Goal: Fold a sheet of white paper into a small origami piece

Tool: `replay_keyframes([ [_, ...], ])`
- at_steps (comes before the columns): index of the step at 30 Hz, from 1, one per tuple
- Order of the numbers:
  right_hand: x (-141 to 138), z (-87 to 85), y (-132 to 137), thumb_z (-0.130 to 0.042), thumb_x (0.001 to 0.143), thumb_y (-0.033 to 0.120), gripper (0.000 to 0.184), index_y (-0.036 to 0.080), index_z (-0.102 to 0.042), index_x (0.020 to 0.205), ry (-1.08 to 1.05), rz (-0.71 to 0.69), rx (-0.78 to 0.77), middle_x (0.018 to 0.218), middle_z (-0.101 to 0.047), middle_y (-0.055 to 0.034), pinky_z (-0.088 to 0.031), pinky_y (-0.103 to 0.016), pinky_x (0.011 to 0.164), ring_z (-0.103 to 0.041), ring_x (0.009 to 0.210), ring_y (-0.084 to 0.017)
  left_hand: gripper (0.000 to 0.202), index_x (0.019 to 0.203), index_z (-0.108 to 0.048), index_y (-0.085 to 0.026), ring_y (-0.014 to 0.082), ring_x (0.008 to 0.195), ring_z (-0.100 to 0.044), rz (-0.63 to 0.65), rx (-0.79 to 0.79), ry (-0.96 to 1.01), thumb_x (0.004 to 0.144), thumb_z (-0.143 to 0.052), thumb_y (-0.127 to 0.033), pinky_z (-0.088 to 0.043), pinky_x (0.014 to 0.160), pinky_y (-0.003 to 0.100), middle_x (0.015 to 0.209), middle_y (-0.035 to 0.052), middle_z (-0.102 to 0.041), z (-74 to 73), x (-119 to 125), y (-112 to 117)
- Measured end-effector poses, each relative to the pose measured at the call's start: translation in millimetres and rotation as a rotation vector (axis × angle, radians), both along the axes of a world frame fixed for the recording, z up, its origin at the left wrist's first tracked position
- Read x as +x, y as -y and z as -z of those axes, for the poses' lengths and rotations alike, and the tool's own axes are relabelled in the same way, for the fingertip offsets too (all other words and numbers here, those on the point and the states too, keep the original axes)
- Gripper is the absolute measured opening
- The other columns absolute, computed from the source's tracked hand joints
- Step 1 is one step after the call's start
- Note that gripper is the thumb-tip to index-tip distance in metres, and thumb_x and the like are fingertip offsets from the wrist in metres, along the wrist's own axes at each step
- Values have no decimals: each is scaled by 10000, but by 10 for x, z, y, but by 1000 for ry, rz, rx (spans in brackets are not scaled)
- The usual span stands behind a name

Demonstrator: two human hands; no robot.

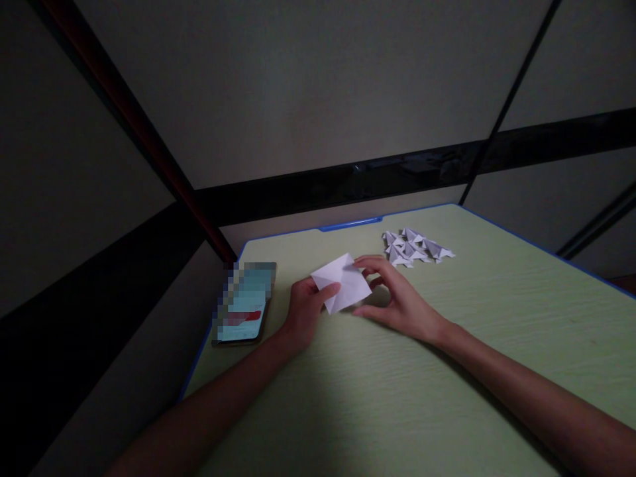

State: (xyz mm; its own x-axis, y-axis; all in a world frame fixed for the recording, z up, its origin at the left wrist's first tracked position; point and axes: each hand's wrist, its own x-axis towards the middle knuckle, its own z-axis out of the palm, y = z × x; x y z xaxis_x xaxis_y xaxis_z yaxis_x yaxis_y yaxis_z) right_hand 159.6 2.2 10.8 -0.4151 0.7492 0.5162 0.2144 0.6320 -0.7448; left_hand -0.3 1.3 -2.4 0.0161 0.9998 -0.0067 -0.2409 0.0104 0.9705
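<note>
A white square sheet of paper (342, 283) with crease lines is held a little above the table, tilted so that its corners point up, down and sideways. My left hand (305, 308) grips its left side, thumb pressed on top and the fingers underneath, mostly hidden. At the paper's right edge is my right hand (397, 298), fingers curved and the thumb spread away from them. Its index fingertip is at the upper right edge; whether it touches cannot be made out. Several small folded paper figures (412, 248) lie grouped just beyond my right hand.
To the left a phone (246, 305) with a lit, partly blurred screen lies on the pale green table (497, 298). The table has a blue rim, with a blue raised strip (350, 224) at its far edge. Panelled walls or doors (318, 93) stand close behind and to the left.
</note>
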Motion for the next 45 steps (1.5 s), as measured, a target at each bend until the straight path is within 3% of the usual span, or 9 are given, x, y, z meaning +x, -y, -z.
replay_keyframes([
  [2,11,10,-4,-620,639,158,395,202,-499,1011,81,-8,130,1136,-400,-100,-380,-357,820,-403,1032,-217,197,700,-640,-92,110,536,-506,13,-12,41,524,-660,-179,-376,549,234,587,13,-609,-6,-1,-3],
  [5,18,29,-31,-564,679,112,260,210,-591,918,77,17,172,1167,-394,-91,-370,-383,847,-448,991,-198,196,711,-642,-86,106,534,-506,53,-11,43,534,-655,-169,-376,548,229,592,18,-609,-3,-1,0],
  [10,37,35,-81,-579,688,154,155,214,-658,808,-69,-57,-16,1139,-466,-80,-421,-340,768,-527,881,-160,174,681,-636,-79,101,522,-501,84,19,-54,556,-649,-201,-374,531,224,587,21,-602,21,-6,2],
  [14,25,23,-102,-618,660,205,75,202,-678,705,-206,-109,-181,944,-585,-57,-424,-295,718,-541,839,-152,188,607,-627,-82,84,456,-488,84,51,-161,622,-605,-267,-368,485,206,499,16,-583,-18,6,22],
  [21,-52,26,-96,-629,651,225,95,168,-674,590,-414,-83,-459,679,-612,-9,-378,-249,642,-514,661,-103,212,635,-634,-82,108,459,-535,87,28,-86,640,-576,-286,-388,454,209,525,50,-622,-67,54,43],
  [29,-55,15,-79,-634,635,208,61,153,-657,620,-376,-185,-541,665,-584,7,-359,-245,626,-501,631,-88,212,558,-621,-73,82,413,-505,77,37,-58,640,-574,-263,-389,466,200,465,41,-599,-34,7,12],
  [34,-84,46,-91,-643,610,257,212,129,-569,459,-438,23,-542,566,-534,23,-289,-223,517,-427,541,-68,220,682,-632,-70,112,495,-554,75,37,-84,663,-550,-273,-415,465,206,548,51,-621,-54,36,28],
  [40,-79,64,-100,-656,567,298,222,119,-560,478,-424,280,-605,431,-443,52,-209,-224,453,-323,437,-51,447,1115,-460,-147,106,658,-569,-39,251,-125,691,-551,-255,-464,574,211,783,34,-638,-82,46,71],
  [45,-84,53,-81,-651,561,314,237,121,-548,471,-414,336,-573,432,-444,49,-204,-218,441,-311,435,-50,350,934,-537,-139,129,794,-579,-72,322,-158,605,-641,-196,-465,687,218,887,64,-627,-82,52,96],
])
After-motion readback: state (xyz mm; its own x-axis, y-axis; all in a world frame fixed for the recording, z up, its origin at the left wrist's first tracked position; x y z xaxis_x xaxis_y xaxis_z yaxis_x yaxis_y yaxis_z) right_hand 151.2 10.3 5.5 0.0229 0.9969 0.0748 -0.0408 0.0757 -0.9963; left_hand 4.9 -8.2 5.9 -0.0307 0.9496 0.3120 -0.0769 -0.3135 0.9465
